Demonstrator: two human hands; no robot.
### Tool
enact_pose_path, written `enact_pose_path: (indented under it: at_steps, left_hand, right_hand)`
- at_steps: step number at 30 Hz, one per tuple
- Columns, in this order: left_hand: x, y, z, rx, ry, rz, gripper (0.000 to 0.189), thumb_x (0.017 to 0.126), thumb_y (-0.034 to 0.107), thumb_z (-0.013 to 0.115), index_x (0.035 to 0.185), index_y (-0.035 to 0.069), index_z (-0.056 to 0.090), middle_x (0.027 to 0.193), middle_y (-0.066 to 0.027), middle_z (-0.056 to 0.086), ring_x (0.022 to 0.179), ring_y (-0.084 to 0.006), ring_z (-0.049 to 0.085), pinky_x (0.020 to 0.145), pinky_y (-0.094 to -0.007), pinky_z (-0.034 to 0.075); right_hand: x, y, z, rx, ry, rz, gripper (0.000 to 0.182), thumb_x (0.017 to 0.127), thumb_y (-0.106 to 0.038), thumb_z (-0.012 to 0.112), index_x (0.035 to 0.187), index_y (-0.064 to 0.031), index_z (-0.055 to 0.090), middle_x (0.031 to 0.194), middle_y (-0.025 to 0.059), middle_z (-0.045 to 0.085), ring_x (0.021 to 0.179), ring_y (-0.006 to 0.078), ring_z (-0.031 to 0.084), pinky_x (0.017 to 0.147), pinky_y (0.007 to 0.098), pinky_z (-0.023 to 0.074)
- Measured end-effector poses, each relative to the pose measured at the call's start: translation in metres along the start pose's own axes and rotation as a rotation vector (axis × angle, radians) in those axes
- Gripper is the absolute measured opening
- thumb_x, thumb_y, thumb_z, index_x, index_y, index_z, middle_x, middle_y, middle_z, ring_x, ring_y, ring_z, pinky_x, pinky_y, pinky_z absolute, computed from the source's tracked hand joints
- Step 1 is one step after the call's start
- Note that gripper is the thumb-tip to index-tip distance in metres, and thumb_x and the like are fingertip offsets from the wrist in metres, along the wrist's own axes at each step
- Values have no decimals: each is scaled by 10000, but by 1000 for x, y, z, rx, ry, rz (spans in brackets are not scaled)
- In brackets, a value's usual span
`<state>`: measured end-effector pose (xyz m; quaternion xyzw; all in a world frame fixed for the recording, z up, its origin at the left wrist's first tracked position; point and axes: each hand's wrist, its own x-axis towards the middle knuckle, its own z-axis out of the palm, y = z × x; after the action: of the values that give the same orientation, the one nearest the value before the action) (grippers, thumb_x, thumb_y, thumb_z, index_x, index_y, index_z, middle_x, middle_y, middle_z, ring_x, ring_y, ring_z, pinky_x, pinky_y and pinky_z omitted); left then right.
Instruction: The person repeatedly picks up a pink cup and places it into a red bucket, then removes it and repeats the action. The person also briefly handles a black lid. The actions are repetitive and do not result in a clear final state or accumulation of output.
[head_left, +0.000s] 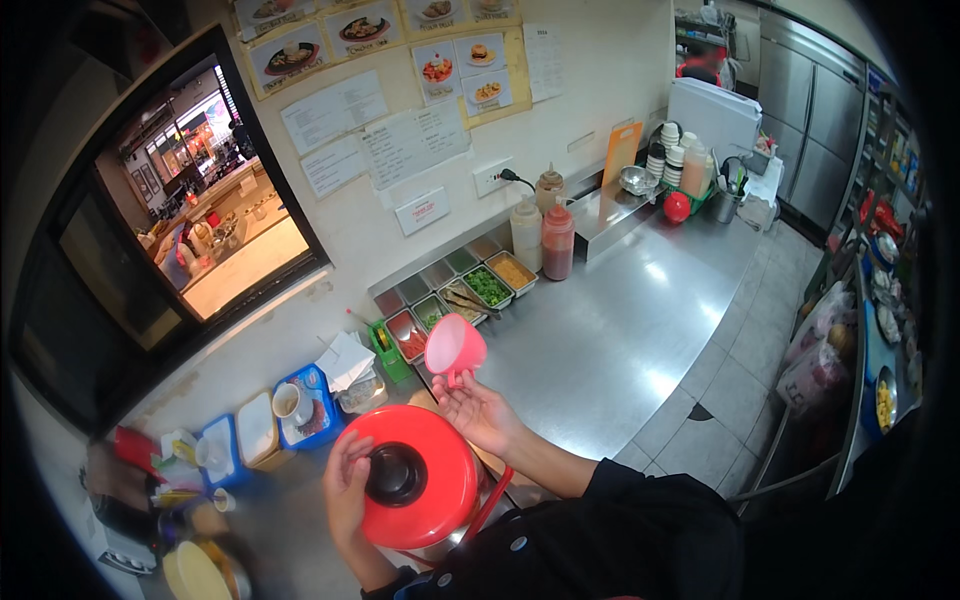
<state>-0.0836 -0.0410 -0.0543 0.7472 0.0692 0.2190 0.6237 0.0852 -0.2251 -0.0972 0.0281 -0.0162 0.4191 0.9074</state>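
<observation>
Tilted above the steel counter is a pink plastic cup (455, 346), its handle gripped by the fingers of my right hand (480, 412). Below it, close to my body, stands a large round container with a red lid (431, 457) and a black knob (395, 475). My left hand (349, 487) rests at the lid's left edge beside the knob, its fingers bent and apart, holding nothing. A red handle (491, 502) runs down the container's right side.
Metal pans of chopped toppings (487, 289), tongs and squeeze bottles (557, 244) line the wall. Blue tubs (311, 405) and a white mug (292, 403) stand at left. A green tape dispenser (388, 352) is near the cup. Another person (701, 67) is far back.
</observation>
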Motion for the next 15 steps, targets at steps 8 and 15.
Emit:
enact_pose_path:
  at_steps: [8,15]
  left_hand:
    - [1,-13,-5,-133,158,94,688,973,490,464,1442,19,285,1355,-194,452,1240,-252,464,1030,-396,367]
    - [2,-11,-6,-84,122,115,662,982,524,411,1410,23,351,1355,-151,462,1265,-246,437,1070,-394,326]
  right_hand:
    - [-13,26,37,-1737,-417,-373,334,966,-368,535,893,-50,608,999,127,610,957,242,546,864,360,432]
    - [-17,40,30,-2179,-556,-491,375,901,-398,598,914,-23,620,901,140,569,959,303,502,874,432,407]
